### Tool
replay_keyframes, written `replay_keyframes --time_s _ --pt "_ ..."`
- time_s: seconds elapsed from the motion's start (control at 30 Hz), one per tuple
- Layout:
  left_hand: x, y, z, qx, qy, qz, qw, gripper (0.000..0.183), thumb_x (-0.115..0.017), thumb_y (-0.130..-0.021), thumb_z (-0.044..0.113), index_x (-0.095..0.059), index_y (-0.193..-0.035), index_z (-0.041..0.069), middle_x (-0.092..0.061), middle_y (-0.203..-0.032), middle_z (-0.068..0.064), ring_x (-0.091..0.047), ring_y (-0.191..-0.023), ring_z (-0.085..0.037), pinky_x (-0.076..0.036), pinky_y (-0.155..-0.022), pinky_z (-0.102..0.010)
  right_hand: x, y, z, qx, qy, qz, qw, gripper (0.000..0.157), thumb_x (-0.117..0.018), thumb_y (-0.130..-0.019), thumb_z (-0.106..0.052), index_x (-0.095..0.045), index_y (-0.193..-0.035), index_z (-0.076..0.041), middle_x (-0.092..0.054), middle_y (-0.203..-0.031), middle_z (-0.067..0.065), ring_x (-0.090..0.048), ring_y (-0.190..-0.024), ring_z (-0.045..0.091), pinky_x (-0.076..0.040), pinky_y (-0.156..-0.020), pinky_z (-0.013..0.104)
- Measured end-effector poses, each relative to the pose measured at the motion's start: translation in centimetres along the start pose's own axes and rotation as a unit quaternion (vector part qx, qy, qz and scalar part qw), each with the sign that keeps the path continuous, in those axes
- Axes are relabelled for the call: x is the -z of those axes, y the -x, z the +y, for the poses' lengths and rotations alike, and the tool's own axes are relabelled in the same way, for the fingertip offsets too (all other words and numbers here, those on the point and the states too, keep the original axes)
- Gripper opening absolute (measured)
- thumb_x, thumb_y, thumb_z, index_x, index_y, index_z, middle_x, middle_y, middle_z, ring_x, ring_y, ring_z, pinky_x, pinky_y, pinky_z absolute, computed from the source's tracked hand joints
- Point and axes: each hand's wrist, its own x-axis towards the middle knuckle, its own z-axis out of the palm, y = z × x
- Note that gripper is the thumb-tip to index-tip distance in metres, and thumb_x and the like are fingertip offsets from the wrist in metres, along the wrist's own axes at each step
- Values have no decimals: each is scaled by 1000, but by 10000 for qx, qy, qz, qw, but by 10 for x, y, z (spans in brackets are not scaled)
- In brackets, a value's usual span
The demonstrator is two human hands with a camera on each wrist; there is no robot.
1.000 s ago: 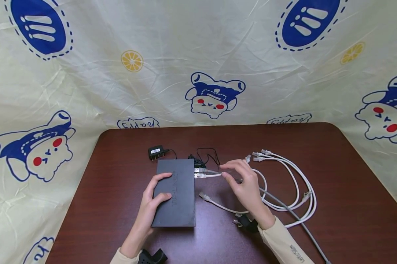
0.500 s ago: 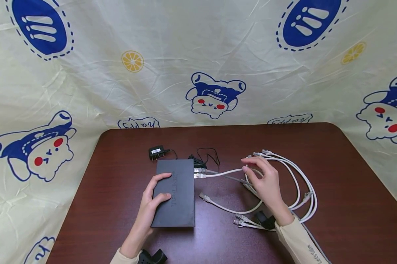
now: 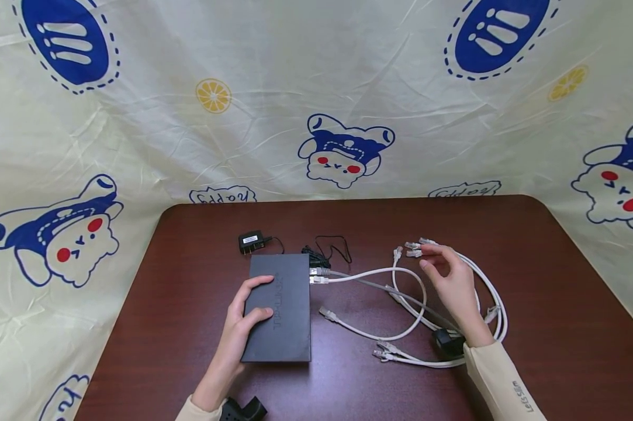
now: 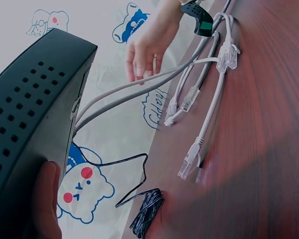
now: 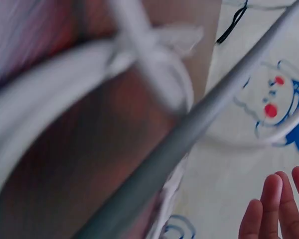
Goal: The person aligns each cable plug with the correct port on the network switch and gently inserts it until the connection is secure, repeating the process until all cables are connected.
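So, nearest the camera there's a cream sleeve (image 3: 505, 383) on the right arm, with dark sideways lettering that looks like "LetsSlim", and a black wrist mount (image 3: 244, 410) down at the left wrist. The left hand (image 3: 242, 318) has a proper grip on a flat dark box (image 3: 290, 345), thumb and one finger on top. The left wrist view also shows fingers (image 4: 47, 199) against its side, plus a bunch of small square holes in the casing. The box is left of the middle of the bench (image 3: 342, 386), and its top reads "TP-LINK", faint and sideways from here.

Two plugs sit next to each other at the box's right edge, one on a white cable (image 3: 374, 271), one on a grey cable (image 3: 369, 285). Near those there's a loose clear plug (image 3: 328, 314) on the bench, and a couple more (image 3: 383, 352) closer in.

The right hand (image 3: 453, 292) isn't holding anything, fingers relaxed, thumb and index a bit apart, right beside some more clear plugs (image 3: 412, 249) on the coiled white cables (image 3: 500, 298).

Further back, a black cord (image 3: 333, 237) and a black power adapter (image 3: 251, 241) with a white label, too small to read. Behind everything hangs a pale cloth (image 3: 274, 52) with cartoon bears, orange slices and upside-down "happy" prints.
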Motion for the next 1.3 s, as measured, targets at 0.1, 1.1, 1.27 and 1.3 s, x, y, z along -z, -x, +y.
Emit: replay_keyframes --time_s 0.1,1.1,1.27,1.3 --pt "1 1 0 1 -40 0 10000 49 -54 -85 3 -53 -131 21 -39 -136 -7 -38 -115 -31 -37 -84 -45 6 -2 12 -187 112 -121 9997 31 -68 -82 9 -63 -112 5 -65 -103 19 -53 -74 -8 -39 -66 13" --pt "1 0 1 -14 -180 51 9998 48 -54 -85 4 -53 -131 21 -38 -138 -5 -37 -117 -30 -34 -85 -46 17 -18 57 -1464 -62 -1720 9741 48 -60 -91 -3 -43 -135 6 -46 -131 29 -56 -78 1 -42 -66 18" --pt "2 1 0 -17 -145 56 9999 49 -55 -85 4 -53 -131 21 -39 -137 -6 -37 -117 -30 -34 -86 -46 16 -19 56 -1529 138 -1859 9705 48 -60 -92 -4 -43 -135 6 -45 -131 29 -60 -87 21 -43 -68 19" --pt "2 1 0 -18 -138 63 9999 49 -55 -85 3 -53 -131 20 -39 -137 -6 -38 -117 -30 -34 -86 -46 16 -19 56 -1498 152 -1872 9707 47 -59 -92 -3 -43 -134 6 -47 -129 29 -61 -88 26 -44 -68 19"
